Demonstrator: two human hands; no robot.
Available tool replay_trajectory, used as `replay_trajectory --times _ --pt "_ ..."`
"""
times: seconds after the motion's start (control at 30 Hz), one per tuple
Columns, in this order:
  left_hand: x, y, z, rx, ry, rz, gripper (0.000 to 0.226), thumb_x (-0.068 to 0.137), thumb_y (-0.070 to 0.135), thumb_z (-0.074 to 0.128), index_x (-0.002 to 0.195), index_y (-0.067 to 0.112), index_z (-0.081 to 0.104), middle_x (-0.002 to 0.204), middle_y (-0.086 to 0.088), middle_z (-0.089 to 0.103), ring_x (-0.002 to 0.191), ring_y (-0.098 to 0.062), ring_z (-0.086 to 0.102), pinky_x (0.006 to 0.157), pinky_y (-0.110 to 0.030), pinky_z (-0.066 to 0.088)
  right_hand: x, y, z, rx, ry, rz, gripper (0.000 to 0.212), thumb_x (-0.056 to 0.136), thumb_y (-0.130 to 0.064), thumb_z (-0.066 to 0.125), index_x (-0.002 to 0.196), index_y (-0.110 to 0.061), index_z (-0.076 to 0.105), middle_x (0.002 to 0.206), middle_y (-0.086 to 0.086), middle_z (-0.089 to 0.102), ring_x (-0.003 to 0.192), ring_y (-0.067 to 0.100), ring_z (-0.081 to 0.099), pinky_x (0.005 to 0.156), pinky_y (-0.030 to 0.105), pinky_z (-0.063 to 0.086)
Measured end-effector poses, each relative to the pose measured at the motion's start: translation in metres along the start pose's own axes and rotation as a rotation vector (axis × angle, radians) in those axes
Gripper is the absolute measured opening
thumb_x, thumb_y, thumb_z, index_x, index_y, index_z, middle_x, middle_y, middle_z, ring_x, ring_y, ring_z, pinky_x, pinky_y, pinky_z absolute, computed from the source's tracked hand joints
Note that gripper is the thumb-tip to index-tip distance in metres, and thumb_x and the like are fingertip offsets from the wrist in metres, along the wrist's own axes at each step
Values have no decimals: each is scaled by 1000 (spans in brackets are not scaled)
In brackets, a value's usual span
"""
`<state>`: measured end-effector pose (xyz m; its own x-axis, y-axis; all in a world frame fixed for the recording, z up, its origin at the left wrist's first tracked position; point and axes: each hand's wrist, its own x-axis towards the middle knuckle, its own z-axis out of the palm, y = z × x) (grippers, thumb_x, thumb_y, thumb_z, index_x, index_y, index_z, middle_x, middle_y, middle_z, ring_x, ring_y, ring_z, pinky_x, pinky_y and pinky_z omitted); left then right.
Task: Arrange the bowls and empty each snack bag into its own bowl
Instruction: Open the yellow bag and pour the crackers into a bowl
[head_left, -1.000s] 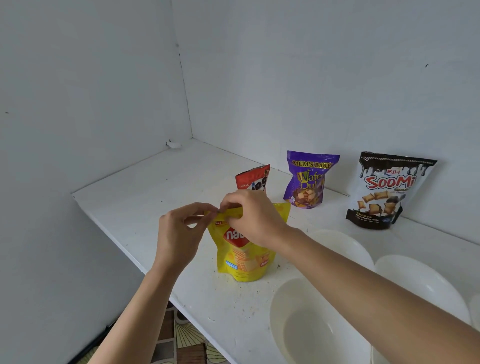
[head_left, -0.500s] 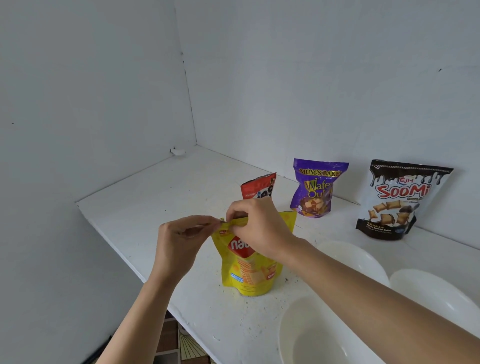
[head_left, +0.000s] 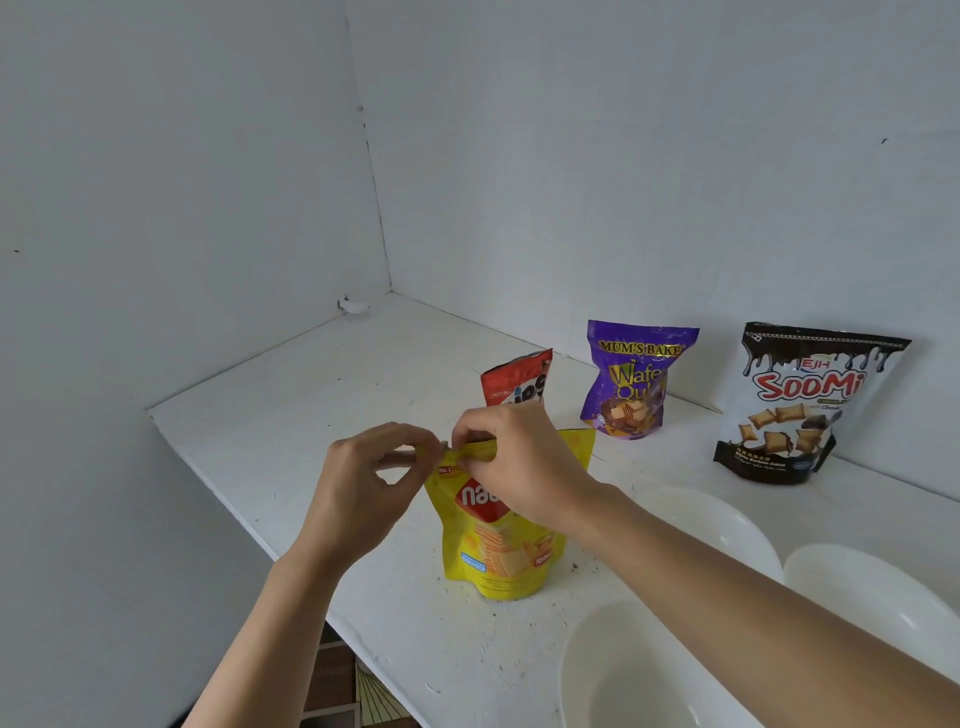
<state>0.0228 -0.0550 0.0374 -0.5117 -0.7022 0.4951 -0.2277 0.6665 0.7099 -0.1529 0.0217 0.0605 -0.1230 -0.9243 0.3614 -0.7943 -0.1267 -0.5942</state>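
Little has moved: left hand (head_left: 363, 483) and right hand (head_left: 524, 467) keep pinching the top seal of the yellow foil wafer pouch (head_left: 498, 556), upright just left of the nearest white plastic bowl (head_left: 623, 675). Step, judged: tearing open. Next: part the hands, then tip into that bowl.

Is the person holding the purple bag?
No, the left hand and right hand pinch the top of the yellow bag, while the purple bag stands untouched behind.
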Motion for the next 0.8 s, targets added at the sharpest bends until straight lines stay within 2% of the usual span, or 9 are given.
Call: replay_trajectory --times 0.1,0.17,0.37,0.47,0.63,0.8 --pt "2 5 1 84 -46 73 18 88 4 74 91 22 75 91 13 74 87 -9 72 77 -14 57 3 -1 1 -37 -54 -8 13 86 -7 71 97 -14 73 95 1 77 89 12 71 79 25 59" --pt "3 6 -1 123 -63 101 18 88 3 74 94 20 76 90 14 73 87 -10 71 82 -21 59 4 -3 1 -102 -87 -17 13 86 -10 71 98 -14 69 95 1 74 88 15 69 78 31 60" --pt "7 7 -3 182 -95 143 14 90 8 73 96 20 76 90 13 73 82 -9 71 80 -24 61 1 -5 1 -303 -61 -83 18 88 -21 73 102 -18 62 96 -3 70 85 16 65 75 32 54" --pt "6 7 -3 205 -86 137 15 90 6 72 95 20 76 89 13 73 80 -10 70 79 -24 61 -3 0 1 -343 -20 -64 10 92 -21 69 97 -15 63 94 -1 69 82 17 64 74 34 54" --pt "5 7 -5 216 -108 127 16 89 6 73 94 20 76 88 14 72 79 -6 69 77 -20 60 -8 13 -7 -247 35 -42 7 94 -23 67 97 -16 66 97 -3 71 87 15 65 75 33 56" --pt "12 14 -4 223 -221 112 13 93 14 69 98 25 73 90 14 70 82 -6 67 76 -20 58 -13 19 -7 -185 102 -93 4 91 -16 71 91 -12 70 92 0 71 85 16 65 76 38 57"
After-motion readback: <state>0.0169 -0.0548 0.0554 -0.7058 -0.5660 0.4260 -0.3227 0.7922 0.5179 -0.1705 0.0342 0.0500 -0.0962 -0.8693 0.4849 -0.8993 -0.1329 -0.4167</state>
